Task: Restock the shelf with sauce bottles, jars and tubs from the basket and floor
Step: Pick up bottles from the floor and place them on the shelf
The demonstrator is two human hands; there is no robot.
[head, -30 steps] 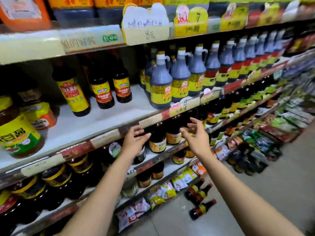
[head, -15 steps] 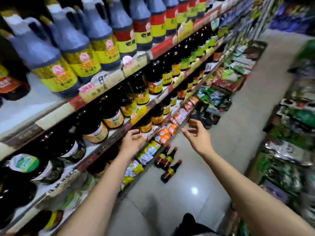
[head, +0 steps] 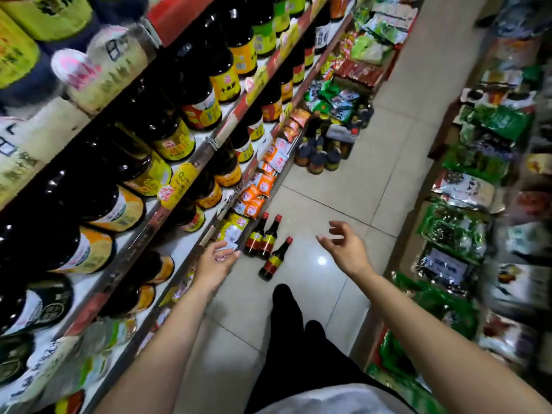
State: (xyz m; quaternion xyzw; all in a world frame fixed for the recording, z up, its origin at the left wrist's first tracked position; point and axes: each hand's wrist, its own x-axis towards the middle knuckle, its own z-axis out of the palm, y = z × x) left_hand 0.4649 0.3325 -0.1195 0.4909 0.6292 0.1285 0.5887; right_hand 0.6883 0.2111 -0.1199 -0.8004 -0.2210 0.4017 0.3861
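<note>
Left hand: left hand (head: 216,259) is out in front, low, and holds nothing. Its fingers are nearly straight and relaxed, pointing toward the floor bottles, tips short of them. It is just beside the edge of the lowest shelf.
Right hand: right hand (head: 343,246) hangs over the tiles, wide, with fingers spread and loosely curled. It is empty and touches nothing.
Task bottles: three small dark sauce bottles (head: 268,239) with red caps and yellow-and-red labels are on the floor between the two hands. Two are side by side against the shelf foot, and the third is just beside them, further into the aisle.
More stock: a cluster of dark bottles (head: 319,152) sits on the floor further down the aisle.
Shelf: the shelf unit (head: 191,158) on the left has tiers packed with dark jars and bottles with yellow labels. Orange and white sachets (head: 260,186) are on the bottom tier.
Floor: pale glossy floor tiles (head: 358,186) form a narrow aisle.
Opposite side: a rack of bagged goods (head: 466,186) is blurred.
Person: a dark trouser leg (head: 286,309) is below.
</note>
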